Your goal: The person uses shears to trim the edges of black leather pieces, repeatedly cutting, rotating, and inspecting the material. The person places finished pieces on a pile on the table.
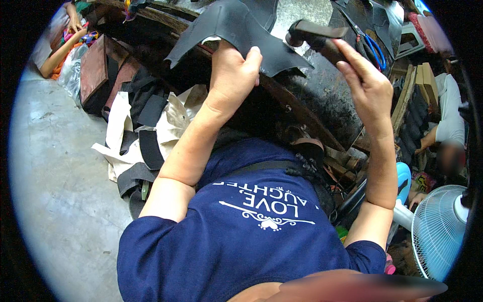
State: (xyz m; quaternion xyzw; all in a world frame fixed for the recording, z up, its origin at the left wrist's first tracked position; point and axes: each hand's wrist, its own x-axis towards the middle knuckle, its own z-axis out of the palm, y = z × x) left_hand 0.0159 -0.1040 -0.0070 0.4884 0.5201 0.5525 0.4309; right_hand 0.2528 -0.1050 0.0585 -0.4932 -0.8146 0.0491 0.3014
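Note:
My left hand (pixel 234 73) is closed on a shaped piece of black leather (pixel 231 22), which looks like a shoe upper. The thumb lies along its near edge, and the other fingers are hidden underneath. The leather is lifted in front of me at the bench, its pointed corners spreading to both sides. To its right my right hand (pixel 370 85) grips a dark-headed hammer (pixel 314 35) close below the head. The hammer head is raised over the bench, apart from the leather, and most of its handle is hidden by the hand.
Blue-handled scissors (pixel 373 50) lie on the worn dark workbench (pixel 322 100), right of the hammer. Black and cream scraps (pixel 151 116) hang at my left. A white-and-blue fan (pixel 440 231) stands at lower right. Other people sit nearby: bare arms (pixel 63 48) far left, a white sleeve (pixel 449 113) right.

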